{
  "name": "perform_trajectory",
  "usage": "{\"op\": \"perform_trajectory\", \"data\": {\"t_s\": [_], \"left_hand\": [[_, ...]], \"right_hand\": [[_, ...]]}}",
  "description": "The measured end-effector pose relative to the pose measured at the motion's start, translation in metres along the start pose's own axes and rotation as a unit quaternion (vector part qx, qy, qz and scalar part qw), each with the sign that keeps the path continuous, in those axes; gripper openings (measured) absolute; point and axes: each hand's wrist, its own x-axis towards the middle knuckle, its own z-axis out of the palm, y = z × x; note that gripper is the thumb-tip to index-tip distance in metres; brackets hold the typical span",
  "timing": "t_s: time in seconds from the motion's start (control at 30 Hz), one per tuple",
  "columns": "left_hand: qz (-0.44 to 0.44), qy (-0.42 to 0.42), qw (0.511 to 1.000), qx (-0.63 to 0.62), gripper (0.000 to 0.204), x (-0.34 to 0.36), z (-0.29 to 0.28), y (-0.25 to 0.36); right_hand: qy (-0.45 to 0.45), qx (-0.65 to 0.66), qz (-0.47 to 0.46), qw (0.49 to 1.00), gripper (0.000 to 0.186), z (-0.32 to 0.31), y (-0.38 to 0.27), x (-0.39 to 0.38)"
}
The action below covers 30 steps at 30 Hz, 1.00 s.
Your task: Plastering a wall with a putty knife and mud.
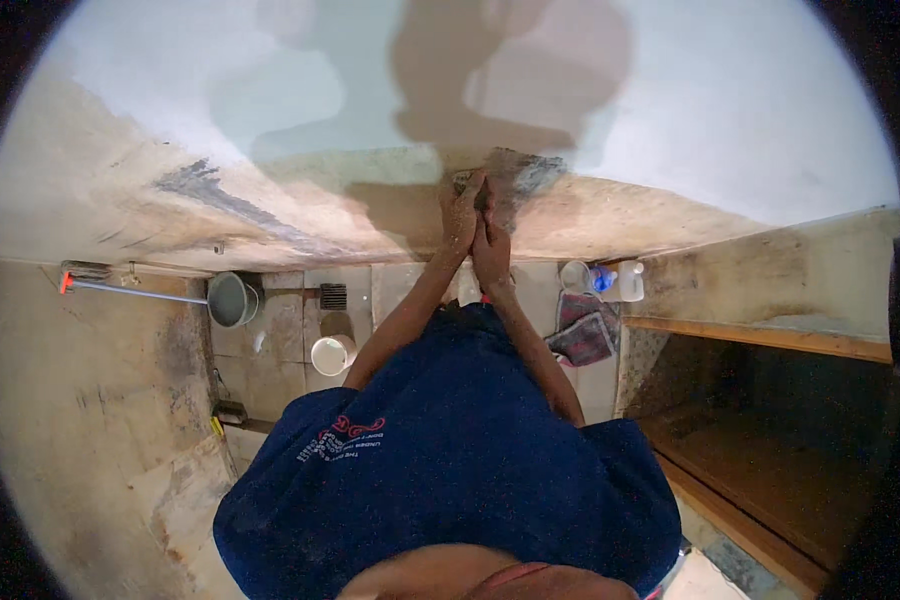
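My two hands are close together against the stained wall (590, 200) ahead of me, just below where its dark smudges and the head shadows fall. My left hand (458, 218) reaches higher, its fingers closed around a small dark object (463, 181) that is pressed at or near the wall surface. My right hand (492, 250) is just below and to the right, fingers closed and touching the left hand or the same object. The object is mostly hidden by my fingers, so I cannot make out what it is.
Below left stand a grey bucket (232, 300), a white bucket (332, 355), a long-handled tool (150, 289) and a drain grate (333, 296). At right are a crumpled cloth (583, 332), a white jug (631, 282) and a wooden-edged shelf unit (760, 338).
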Motion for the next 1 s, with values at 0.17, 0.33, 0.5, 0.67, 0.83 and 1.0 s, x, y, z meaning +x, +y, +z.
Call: {"op": "perform_trajectory", "data": {"t_s": [0.17, 0.33, 0.5, 0.67, 0.83, 1.0], "left_hand": [[0.031, -0.012, 0.999, 0.016, 0.024, 0.001, 0.003, 0.014], [0.01, -0.029, 0.999, 0.025, 0.025, -0.001, 0.001, 0.012], [0.02, -0.023, 1.0, -0.004, 0.026, -0.005, 0.004, 0.01], [0.02, 0.022, 0.999, 0.017, 0.026, 0.006, -0.001, 0.004], [-0.013, -0.024, 1.0, 0.011, 0.023, 0.002, -0.009, 0.004], [-0.02, 0.008, 1.0, 0.013, 0.026, -0.003, 0.005, 0.009]], "right_hand": [[-0.004, 0.036, -0.01, 0.999, 0.043, -0.004, -0.04, 0.008], [-0.046, 0.015, 0.041, 0.998, 0.046, -0.011, -0.026, 0.004], [0.017, -0.057, -0.038, 0.997, 0.049, -0.003, -0.012, 0.0], [0.002, -0.019, -0.015, 1.0, 0.047, -0.002, -0.033, 0.006], [0.012, 0.033, 0.019, 0.999, 0.048, 0.002, -0.045, 0.0], [-0.001, -0.11, 0.025, 0.994, 0.043, -0.004, -0.02, -0.001]]}}
